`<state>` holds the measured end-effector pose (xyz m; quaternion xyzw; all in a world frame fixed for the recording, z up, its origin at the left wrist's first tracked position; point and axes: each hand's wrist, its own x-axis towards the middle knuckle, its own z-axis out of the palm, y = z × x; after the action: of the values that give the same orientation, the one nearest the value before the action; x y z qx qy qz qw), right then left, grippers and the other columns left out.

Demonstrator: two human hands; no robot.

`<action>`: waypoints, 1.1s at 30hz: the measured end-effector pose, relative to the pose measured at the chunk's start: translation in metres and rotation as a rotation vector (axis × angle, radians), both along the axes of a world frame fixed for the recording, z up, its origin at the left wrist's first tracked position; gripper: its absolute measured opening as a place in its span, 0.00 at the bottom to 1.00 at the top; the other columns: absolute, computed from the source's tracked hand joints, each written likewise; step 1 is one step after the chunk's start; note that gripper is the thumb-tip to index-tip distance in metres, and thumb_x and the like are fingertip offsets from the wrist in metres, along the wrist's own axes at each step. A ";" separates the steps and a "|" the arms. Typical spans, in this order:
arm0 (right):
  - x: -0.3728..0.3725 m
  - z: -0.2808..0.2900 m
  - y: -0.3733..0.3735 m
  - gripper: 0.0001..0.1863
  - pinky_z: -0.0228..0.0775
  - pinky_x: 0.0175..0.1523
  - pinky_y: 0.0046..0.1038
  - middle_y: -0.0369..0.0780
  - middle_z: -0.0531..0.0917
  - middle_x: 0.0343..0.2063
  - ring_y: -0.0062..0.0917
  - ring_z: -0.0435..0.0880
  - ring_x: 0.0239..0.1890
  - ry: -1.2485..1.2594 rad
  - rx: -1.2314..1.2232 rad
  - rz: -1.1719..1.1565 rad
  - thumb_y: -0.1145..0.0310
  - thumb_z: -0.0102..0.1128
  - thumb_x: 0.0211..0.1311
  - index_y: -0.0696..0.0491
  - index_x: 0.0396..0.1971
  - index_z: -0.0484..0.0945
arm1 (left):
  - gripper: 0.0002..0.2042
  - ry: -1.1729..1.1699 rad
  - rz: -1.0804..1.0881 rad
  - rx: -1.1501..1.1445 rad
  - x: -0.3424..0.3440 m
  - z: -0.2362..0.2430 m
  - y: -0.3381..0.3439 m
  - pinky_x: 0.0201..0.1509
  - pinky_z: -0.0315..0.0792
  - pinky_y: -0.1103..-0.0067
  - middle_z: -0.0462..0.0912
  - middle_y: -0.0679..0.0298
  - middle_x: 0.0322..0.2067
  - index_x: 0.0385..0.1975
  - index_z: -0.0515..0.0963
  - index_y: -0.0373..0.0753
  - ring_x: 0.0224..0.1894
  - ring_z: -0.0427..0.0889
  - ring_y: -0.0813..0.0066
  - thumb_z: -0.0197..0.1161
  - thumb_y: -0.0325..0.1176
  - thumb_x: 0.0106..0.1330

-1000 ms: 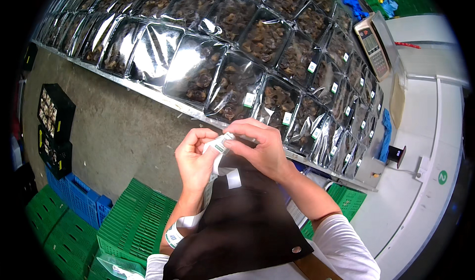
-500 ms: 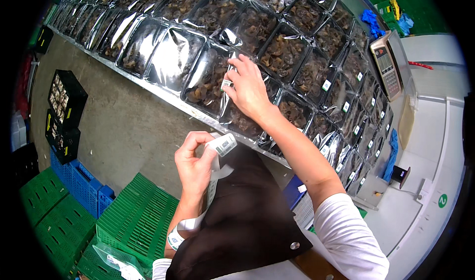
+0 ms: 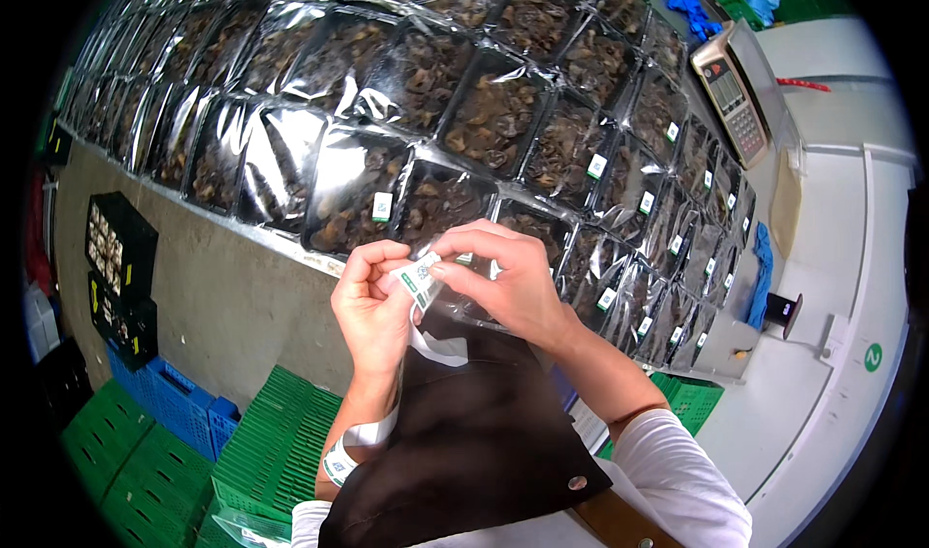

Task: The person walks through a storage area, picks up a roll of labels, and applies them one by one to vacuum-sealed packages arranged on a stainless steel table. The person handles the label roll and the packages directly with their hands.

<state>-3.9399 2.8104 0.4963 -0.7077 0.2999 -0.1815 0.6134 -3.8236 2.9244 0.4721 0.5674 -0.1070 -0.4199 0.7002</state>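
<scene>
My left hand (image 3: 373, 308) grips a strip of white-and-green printed labels (image 3: 419, 279) between thumb and fingers. Its loose backing (image 3: 440, 352) curls below, and more of the strip wraps my left forearm. Thumb and forefinger of my right hand (image 3: 518, 282) pinch the label at the strip's upper end. Both hands are above the near edge of a table full of film-wrapped black trays (image 3: 489, 112) of dark brown, curled mushroom-like pieces. Just beyond my left hand, one tray carries a small label (image 3: 382, 206) at its right side.
A scale (image 3: 733, 93) stands at the right of the trays, with blue gloves (image 3: 693, 11) behind it. Green crates (image 3: 281, 441) and blue crates (image 3: 179, 398) sit on the floor at lower left. Black crates (image 3: 121, 248) with pale contents stand farther left.
My right hand has left the tray and come back to the label strip in my left hand. A label now shows on that tray. The view has shifted.
</scene>
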 end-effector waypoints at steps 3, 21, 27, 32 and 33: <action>-0.011 -0.005 -0.020 0.07 0.73 0.43 0.23 0.40 0.83 0.35 0.23 0.82 0.38 -0.065 -0.157 -0.083 0.78 0.64 0.52 0.59 0.32 0.81 | 0.07 0.014 -0.104 0.047 -0.006 -0.002 -0.017 0.19 0.64 0.91 0.78 0.67 0.24 0.35 0.75 0.32 0.20 0.72 0.90 0.62 0.17 0.57; -0.036 -0.074 -0.135 0.21 0.57 0.64 0.41 0.47 0.69 0.54 0.45 0.62 0.62 0.193 -0.521 -0.182 0.69 0.64 0.53 0.55 0.47 0.71 | 0.07 -0.058 -0.141 0.071 -0.038 -0.005 -0.081 0.31 0.68 0.90 0.80 0.67 0.27 0.35 0.76 0.31 0.27 0.75 0.90 0.59 0.15 0.58; -0.037 -0.080 -0.143 0.10 0.56 0.64 0.42 0.45 0.71 0.52 0.45 0.61 0.63 0.268 -0.696 -0.139 0.69 0.64 0.54 0.56 0.33 0.74 | 0.07 -0.053 -0.231 0.080 -0.035 -0.013 -0.085 0.33 0.69 0.90 0.81 0.67 0.26 0.36 0.77 0.31 0.27 0.76 0.89 0.59 0.16 0.59; -0.023 -0.099 -0.158 0.22 0.51 0.66 0.43 0.46 0.68 0.55 0.44 0.59 0.64 0.492 -0.892 -0.108 0.66 0.67 0.50 0.54 0.44 0.73 | 0.06 -0.067 -0.271 0.088 -0.031 -0.008 -0.088 0.32 0.68 0.91 0.80 0.68 0.26 0.36 0.77 0.31 0.27 0.75 0.90 0.60 0.17 0.59; -0.021 -0.097 -0.157 0.24 0.51 0.66 0.43 0.46 0.68 0.56 0.44 0.59 0.64 0.519 -0.903 -0.138 0.65 0.68 0.49 0.54 0.47 0.72 | 0.06 -0.068 -0.271 0.105 -0.028 -0.009 -0.087 0.32 0.68 0.91 0.80 0.68 0.26 0.35 0.77 0.31 0.27 0.75 0.90 0.61 0.17 0.59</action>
<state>-3.9608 2.6535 0.3991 -0.9019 0.3798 -0.1515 0.1395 -3.8521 2.8375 0.4636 0.5978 -0.1841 -0.4959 0.6023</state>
